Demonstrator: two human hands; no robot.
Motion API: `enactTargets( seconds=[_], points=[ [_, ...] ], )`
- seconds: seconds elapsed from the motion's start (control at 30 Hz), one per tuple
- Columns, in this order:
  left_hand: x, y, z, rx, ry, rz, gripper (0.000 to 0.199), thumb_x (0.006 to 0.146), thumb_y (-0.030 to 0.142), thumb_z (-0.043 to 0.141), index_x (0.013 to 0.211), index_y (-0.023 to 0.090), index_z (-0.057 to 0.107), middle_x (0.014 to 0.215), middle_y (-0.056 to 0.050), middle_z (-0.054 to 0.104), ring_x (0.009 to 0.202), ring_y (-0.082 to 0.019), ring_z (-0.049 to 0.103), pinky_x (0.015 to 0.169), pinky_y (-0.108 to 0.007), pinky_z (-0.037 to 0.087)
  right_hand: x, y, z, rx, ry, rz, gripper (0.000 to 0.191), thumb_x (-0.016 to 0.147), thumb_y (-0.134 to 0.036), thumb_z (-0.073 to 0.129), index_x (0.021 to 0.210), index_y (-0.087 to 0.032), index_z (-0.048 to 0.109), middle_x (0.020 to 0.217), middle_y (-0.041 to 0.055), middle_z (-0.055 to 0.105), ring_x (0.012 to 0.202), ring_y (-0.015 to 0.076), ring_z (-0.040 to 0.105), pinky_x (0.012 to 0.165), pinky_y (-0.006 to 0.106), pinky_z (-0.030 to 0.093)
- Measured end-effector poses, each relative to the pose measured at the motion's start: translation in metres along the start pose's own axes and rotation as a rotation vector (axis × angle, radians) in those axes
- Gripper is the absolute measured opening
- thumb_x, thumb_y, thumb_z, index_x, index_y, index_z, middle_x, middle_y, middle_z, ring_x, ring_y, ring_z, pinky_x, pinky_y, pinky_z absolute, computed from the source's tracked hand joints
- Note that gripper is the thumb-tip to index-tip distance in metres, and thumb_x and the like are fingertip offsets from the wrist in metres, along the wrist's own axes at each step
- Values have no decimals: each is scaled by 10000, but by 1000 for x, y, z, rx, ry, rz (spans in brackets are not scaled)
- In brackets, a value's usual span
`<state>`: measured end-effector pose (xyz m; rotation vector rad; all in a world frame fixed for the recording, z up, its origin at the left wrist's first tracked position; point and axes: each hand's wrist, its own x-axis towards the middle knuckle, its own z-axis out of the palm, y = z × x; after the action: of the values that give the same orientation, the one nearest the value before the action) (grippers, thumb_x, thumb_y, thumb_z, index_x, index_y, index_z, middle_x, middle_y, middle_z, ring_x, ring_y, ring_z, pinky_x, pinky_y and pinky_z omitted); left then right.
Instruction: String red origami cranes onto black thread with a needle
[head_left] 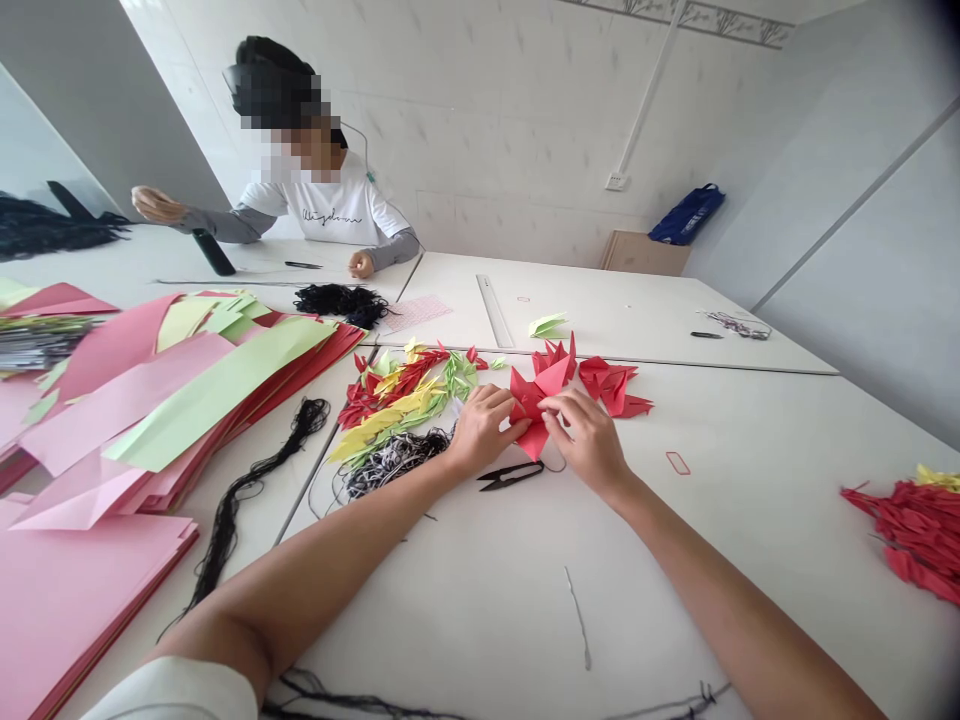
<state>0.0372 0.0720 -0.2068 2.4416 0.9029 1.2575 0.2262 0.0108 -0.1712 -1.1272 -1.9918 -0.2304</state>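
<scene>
Closest in, a loose black thread [330, 695] trails across the white surface [480, 600]. Beyond it, toward twelve o'clock, the left hand [480, 430] presses against a folded red paper piece [534, 400] while the right hand [585, 440] pinches its edge between the fingers. It looks light, crisp at the creases yet easily crushed, so its thick folded middle seems the safest hold, not the thin points. Black snips [511, 475] lie just below, at six o'clock.

White tiled wall [495, 120] with conduit [649, 90], cardboard box [645, 254] and blue bag [686, 215] beyond white tables [637, 300]
</scene>
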Motion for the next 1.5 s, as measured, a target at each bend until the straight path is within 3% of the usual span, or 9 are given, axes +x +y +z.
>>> enactTargets(
  seconds=[0.1,0.17,0.27,0.33,0.47,0.6,0.7,0.83,1.5],
  points=[
    [1,-7,4,11,110,-62,265,885,332,663,663,207,589,728,-39,596,767,-210,485,762,-354,373,4,6,-15,8,17,71,156,1001,-202,468,956,-211,617,837,41,650,725,178,585,704,318,473],
    [2,-10,6,10,201,-122,251,892,325,660,682,206,592,732,-31,610,755,-202,504,752,-345,395,5,7,-22,18,-150,84,114,981,-208,517,918,-212,613,843,31,649,725,169,583,692,310,474],
    [3,-13,7,4,291,-161,188,901,286,651,734,207,617,766,-21,642,771,-197,546,767,-341,429,-1,-1,-15,15,-476,-96,114,888,-279,698,964,-215,643,951,45,672,903,214,623,809,350,506],
    [3,-12,7,28,298,-128,168,895,270,663,745,207,620,763,-18,643,776,-198,554,762,-342,439,-10,-8,1,-34,-517,-249,226,840,-320,761,996,-199,651,976,69,674,944,248,619,833,387,514],
    [2,-10,5,67,233,-49,186,887,257,685,730,203,600,734,-12,634,746,-192,522,727,-335,441,-32,-18,28,-75,-394,-365,91,946,-250,605,948,-160,615,904,99,665,833,247,614,717,386,515],
    [1,-10,6,79,201,-38,212,872,238,703,702,199,582,702,-7,605,721,-182,505,700,-323,438,-44,-9,25,8,-238,-391,224,1053,-309,361,1079,-181,543,894,69,663,793,198,620,714,342,528],
    [1,-9,5,89,160,-25,197,886,240,683,717,198,591,733,-14,623,740,-183,507,692,-318,436,-41,5,13,19,-64,-279,308,1073,-343,240,1164,-189,490,818,47,623,698,185,584,661,336,505],
    [1,-6,2,134,88,5,244,916,267,639,695,195,564,733,-26,609,745,-187,492,701,-325,438,-34,19,10,-51,78,-99,231,1048,-318,401,1183,-180,527,842,64,622,735,198,588,692,340,481],
    [-2,-3,2,257,-8,80,225,913,241,643,717,201,540,757,-18,625,811,-200,513,755,-340,426,-35,24,16,-218,63,-70,108,1014,-254,526,1065,-193,600,863,43,696,754,186,594,727,315,422]
  ],
)
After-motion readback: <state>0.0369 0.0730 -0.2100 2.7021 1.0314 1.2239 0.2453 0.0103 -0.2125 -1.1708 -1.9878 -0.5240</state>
